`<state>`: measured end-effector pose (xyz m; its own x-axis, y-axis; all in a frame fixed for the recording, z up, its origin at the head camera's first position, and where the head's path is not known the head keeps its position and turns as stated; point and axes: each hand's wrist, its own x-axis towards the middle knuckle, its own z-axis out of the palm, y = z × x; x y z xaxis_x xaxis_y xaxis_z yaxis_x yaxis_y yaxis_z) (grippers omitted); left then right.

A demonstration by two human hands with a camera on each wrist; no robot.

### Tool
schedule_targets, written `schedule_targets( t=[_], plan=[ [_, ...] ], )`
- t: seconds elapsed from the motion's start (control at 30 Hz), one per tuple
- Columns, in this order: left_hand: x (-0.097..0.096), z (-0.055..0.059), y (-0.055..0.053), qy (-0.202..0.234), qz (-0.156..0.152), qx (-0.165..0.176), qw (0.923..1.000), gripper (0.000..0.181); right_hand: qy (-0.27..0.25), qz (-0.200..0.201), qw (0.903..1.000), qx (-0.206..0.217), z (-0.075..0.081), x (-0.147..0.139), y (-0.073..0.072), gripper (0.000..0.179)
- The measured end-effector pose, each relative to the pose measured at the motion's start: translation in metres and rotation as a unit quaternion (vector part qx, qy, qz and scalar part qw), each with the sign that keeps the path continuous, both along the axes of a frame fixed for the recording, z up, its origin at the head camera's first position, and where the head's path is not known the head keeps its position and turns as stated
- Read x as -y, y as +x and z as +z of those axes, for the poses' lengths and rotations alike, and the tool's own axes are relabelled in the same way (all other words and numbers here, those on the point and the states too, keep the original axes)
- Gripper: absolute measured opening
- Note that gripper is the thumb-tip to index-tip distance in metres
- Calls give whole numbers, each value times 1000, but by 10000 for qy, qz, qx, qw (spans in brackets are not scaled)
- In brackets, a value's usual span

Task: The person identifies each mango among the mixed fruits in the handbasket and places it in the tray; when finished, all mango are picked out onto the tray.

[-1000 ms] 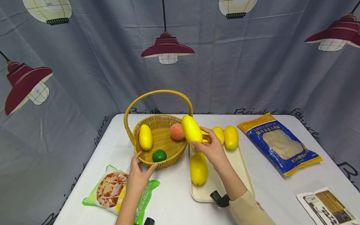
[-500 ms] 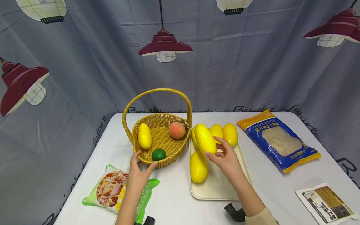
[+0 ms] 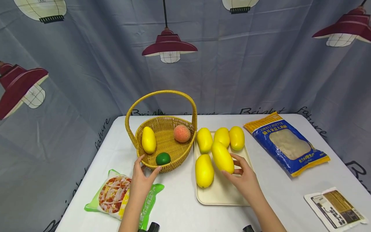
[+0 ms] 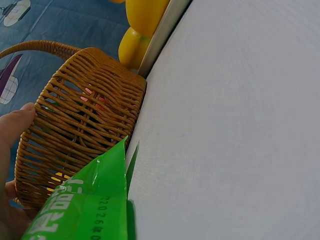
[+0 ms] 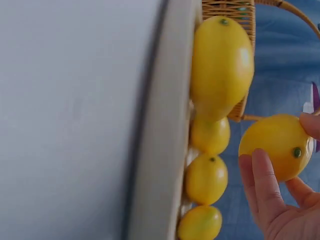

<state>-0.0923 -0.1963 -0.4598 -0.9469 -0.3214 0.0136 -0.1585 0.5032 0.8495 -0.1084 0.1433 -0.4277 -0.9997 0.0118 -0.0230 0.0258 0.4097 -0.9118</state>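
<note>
In the head view my right hand (image 3: 244,177) pinches a yellow mango (image 3: 222,158) between thumb and fingers, above the cream tray (image 3: 220,196). Several similar mangoes lie on that tray, one being the near-left mango (image 3: 204,170). The right wrist view shows the held mango (image 5: 277,145) raised clear of the others. My left hand (image 3: 142,180) holds the near rim of a wicker basket (image 3: 171,146), thumb and forefinger spread along it. Inside the basket are a yellow mango (image 3: 148,140), a peach (image 3: 182,133) and a small green fruit (image 3: 163,159).
A green food bag (image 3: 114,195) lies partly under my left forearm. To the tray's right is a blue and yellow pasta bag (image 3: 287,143), and a small flat packet (image 3: 336,209) sits at the front right. The basket's tall handle (image 3: 162,92) arches over it.
My right hand has carried its mango from beside the basket's right rim rightward and nearer, over the tray. The left hand keeps its place at the basket.
</note>
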Motion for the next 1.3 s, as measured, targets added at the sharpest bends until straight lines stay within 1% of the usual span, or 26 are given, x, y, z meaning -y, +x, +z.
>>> schedule_targets(
  t=[0.17,0.33,0.63,0.8,1.03,1.17,1.3],
  plan=[
    [0,-1,0,-25,-1,16,10000,98,296,-50,9994,161,-7,-5,5,69],
    [0,0,1,-45,19,7,10000,97,505,-13,9984,267,-11,-6,6,67],
    [0,0,1,-8,16,57,10000,99,1008,76,9948,139,-17,-9,3,67],
    [0,1,0,38,-10,82,10000,100,1200,98,9927,103,-19,-8,1,67],
    [0,-1,0,21,24,13,10000,97,1669,180,9857,-126,-23,-5,-2,68],
    [1,-2,0,34,19,-10,10000,97,1777,222,9837,-143,-23,-2,-4,69],
    [1,-1,0,14,15,-13,10000,97,1789,224,9836,-27,-23,1,-4,70]
  ],
)
